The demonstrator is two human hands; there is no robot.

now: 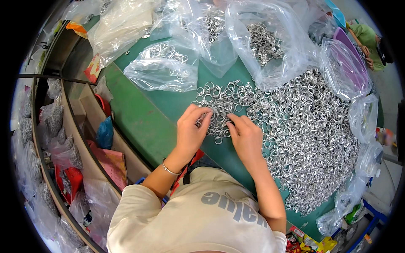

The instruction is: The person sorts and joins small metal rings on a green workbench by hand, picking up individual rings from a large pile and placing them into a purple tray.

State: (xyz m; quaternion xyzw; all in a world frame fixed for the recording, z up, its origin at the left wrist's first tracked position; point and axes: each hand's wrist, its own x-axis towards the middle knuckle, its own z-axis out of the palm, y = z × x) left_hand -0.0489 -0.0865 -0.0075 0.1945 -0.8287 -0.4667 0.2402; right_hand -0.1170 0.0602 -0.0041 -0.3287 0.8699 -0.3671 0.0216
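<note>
Rings (220, 110), way too many to count, all silvery metal. One big heap (312, 143) covers a good chunk of the green table (137, 116), so I'll use that as my landmark. One thinner patch of rings trails off the heap's left side, and that's where both bare hands are.

Left hand (190, 128) is at the near left edge of the patch, so a fair way left of the heap. Thumb and index tips are almost together over the rings; can't tell if there's one pinched between them. There's one bracelet (169, 168) on that wrist. Right hand (246, 137) sits between the left hand and the heap, just beside the heap's left edge. Its thumb and index tips look slightly apart, low over the patch, and again I can't tell if they've got a ring.

Beyond the heap and off to its left I count three clear bags with rings inside: one flat bag (162, 69), one middle bag (213, 36) and one wide-open bag (265, 44) right at the heap's far edge. One purple tub (351, 48) is past the heap's far right corner, with one co-worker in a green top (367, 40) beyond it. Well left of the heap there's one blue bag (104, 133) on the shelves.
</note>
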